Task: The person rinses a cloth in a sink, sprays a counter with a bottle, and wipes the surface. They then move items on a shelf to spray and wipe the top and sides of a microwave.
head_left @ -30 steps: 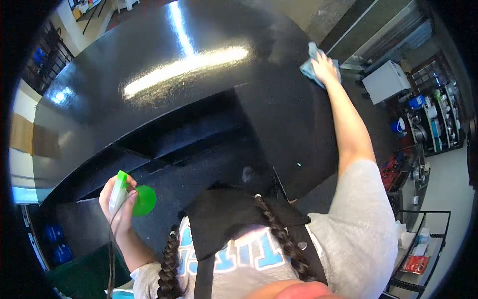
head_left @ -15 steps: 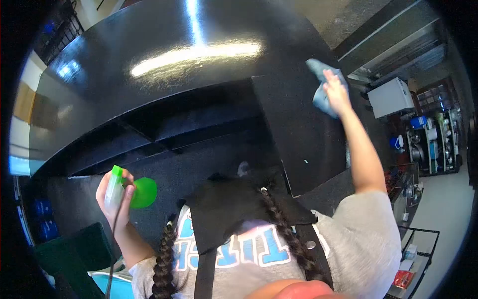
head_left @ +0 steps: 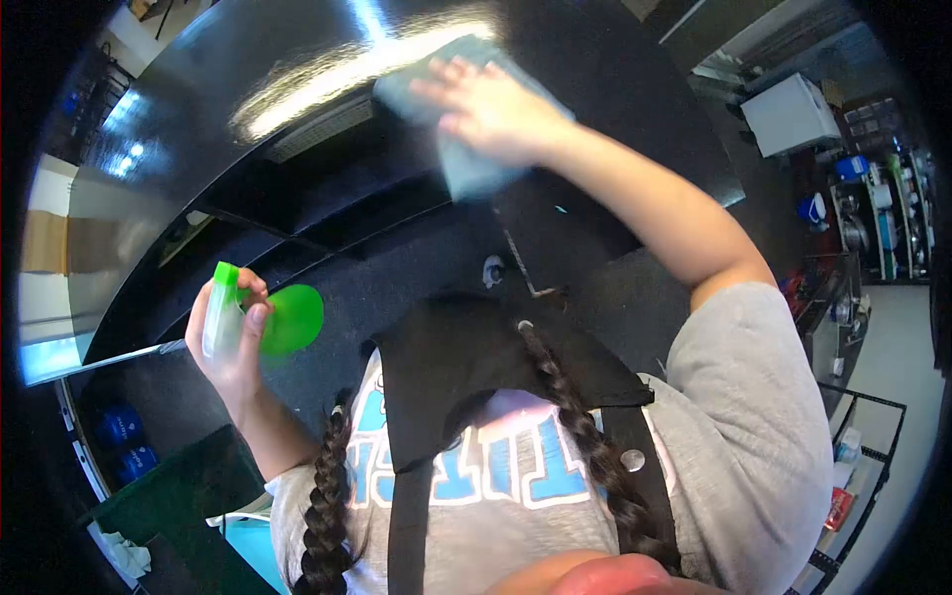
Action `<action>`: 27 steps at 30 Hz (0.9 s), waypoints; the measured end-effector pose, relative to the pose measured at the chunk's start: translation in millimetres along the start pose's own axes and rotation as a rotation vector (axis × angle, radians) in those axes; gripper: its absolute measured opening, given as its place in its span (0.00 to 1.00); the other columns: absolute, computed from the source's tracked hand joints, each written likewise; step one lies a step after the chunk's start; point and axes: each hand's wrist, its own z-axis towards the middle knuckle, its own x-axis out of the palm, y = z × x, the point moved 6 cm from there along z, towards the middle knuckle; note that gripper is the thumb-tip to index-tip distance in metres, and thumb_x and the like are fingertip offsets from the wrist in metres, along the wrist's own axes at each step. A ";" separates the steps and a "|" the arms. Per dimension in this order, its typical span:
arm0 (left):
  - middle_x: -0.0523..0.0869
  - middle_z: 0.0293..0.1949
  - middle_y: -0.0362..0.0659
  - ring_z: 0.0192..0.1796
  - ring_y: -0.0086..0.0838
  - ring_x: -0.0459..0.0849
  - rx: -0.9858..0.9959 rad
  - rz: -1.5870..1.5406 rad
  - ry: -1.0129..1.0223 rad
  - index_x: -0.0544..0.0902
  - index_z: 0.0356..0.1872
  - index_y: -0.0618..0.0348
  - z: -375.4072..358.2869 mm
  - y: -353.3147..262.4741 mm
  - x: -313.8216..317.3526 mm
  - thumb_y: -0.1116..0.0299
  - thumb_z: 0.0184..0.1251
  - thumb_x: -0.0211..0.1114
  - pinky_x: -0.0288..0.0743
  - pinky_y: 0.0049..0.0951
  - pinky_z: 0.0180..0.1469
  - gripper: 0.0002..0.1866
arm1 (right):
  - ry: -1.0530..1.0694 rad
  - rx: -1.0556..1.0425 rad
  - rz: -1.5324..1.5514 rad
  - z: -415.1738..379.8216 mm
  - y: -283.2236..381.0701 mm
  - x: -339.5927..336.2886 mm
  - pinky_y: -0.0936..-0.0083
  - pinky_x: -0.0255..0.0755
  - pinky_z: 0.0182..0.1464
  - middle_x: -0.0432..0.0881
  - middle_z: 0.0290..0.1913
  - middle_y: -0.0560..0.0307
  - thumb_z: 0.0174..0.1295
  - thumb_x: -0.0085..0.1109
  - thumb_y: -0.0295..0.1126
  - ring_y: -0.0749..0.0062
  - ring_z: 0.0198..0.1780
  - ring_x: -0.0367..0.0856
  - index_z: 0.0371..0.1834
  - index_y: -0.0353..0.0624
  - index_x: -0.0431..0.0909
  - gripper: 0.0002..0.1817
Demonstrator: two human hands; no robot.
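A green spray bottle [head_left: 296,319] with a green and clear nozzle is in my left hand [head_left: 230,337], held low at the left, off the counter. My right hand [head_left: 496,109] lies spread on a light blue cloth [head_left: 471,164], pressing it against the glossy black counter [head_left: 615,89]. Both the hand and cloth are slightly blurred. Open shelving shows below the curved counter edge.
A white box-like appliance [head_left: 790,114] stands at the right, with shelves of kitchenware [head_left: 878,218] beyond it. A wire rack [head_left: 863,456] is at the lower right. Blue containers [head_left: 124,426] and a dark green surface [head_left: 169,486] are at the lower left.
My right hand and the cloth have swept left across the counter. My left hand, still holding the bottle, appears slightly higher. The whole view has shifted a little.
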 end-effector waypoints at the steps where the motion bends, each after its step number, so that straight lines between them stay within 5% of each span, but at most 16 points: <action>1: 0.81 0.43 0.48 0.42 0.25 0.80 0.031 -0.006 0.002 0.77 0.50 0.69 4.5 -3.7 5.0 0.73 0.62 0.70 0.75 0.23 0.44 0.18 | 0.008 -0.057 0.016 -19.9 28.2 -8.8 0.43 0.46 0.76 0.53 0.79 0.48 0.71 0.47 0.42 0.49 0.79 0.50 0.77 0.58 0.57 0.31; 5: 0.81 0.43 0.48 0.41 0.27 0.81 0.092 -0.015 0.008 0.77 0.49 0.70 14.9 -27.3 20.9 0.72 0.62 0.72 0.76 0.24 0.44 0.19 | 0.002 -0.203 0.182 -81.3 98.3 -48.7 0.45 0.47 0.76 0.58 0.77 0.48 0.70 0.49 0.41 0.50 0.79 0.52 0.74 0.56 0.64 0.28; 12: 0.78 0.46 0.52 0.38 0.30 0.80 0.197 -0.248 -0.046 0.74 0.55 0.71 -2.0 -30.3 69.0 0.74 0.65 0.66 0.75 0.34 0.51 0.19 | -0.112 -0.017 0.085 -140.4 7.6 -37.1 0.50 0.47 0.77 0.61 0.76 0.53 0.71 0.47 0.46 0.54 0.78 0.55 0.73 0.56 0.66 0.27; 14: 0.77 0.46 0.50 0.38 0.30 0.80 0.123 -0.386 -0.081 0.73 0.54 0.69 15.9 22.0 11.4 0.74 0.65 0.66 0.75 0.36 0.53 0.19 | 0.017 0.114 0.017 -87.1 -16.2 14.9 0.51 0.46 0.77 0.60 0.77 0.56 0.72 0.44 0.49 0.56 0.78 0.54 0.72 0.57 0.67 0.27; 19: 0.75 0.47 0.49 0.40 0.29 0.77 0.147 -0.381 -0.133 0.73 0.55 0.68 36.5 5.1 -40.5 0.72 0.64 0.68 0.71 0.33 0.49 0.21 | -0.071 0.283 -0.006 -35.3 -79.2 21.9 0.54 0.47 0.77 0.60 0.77 0.57 0.71 0.45 0.51 0.55 0.79 0.53 0.70 0.53 0.70 0.28; 24: 0.80 0.50 0.51 0.47 0.30 0.81 0.068 -0.231 -0.176 0.71 0.63 0.72 109.4 -23.0 -93.4 0.69 0.63 0.69 0.77 0.29 0.41 0.30 | -0.159 0.315 0.057 43.4 -29.1 14.1 0.50 0.52 0.74 0.66 0.74 0.50 0.67 0.49 0.51 0.49 0.75 0.61 0.68 0.53 0.72 0.28; 25: 0.82 0.47 0.49 0.43 0.29 0.82 0.021 -0.135 -0.268 0.72 0.63 0.73 128.7 -38.9 -93.3 0.67 0.61 0.68 0.77 0.28 0.40 0.30 | -0.157 0.307 0.056 59.7 -14.1 16.5 0.50 0.53 0.74 0.66 0.74 0.50 0.66 0.49 0.50 0.49 0.75 0.61 0.68 0.54 0.72 0.28; 27: 0.84 0.43 0.45 0.38 0.25 0.82 -0.082 0.117 -0.088 0.74 0.63 0.68 191.8 -44.2 -84.1 0.63 0.62 0.69 0.78 0.26 0.39 0.31 | -0.153 0.323 0.055 72.2 -11.9 21.1 0.51 0.53 0.74 0.66 0.74 0.50 0.66 0.49 0.50 0.50 0.75 0.60 0.69 0.55 0.72 0.29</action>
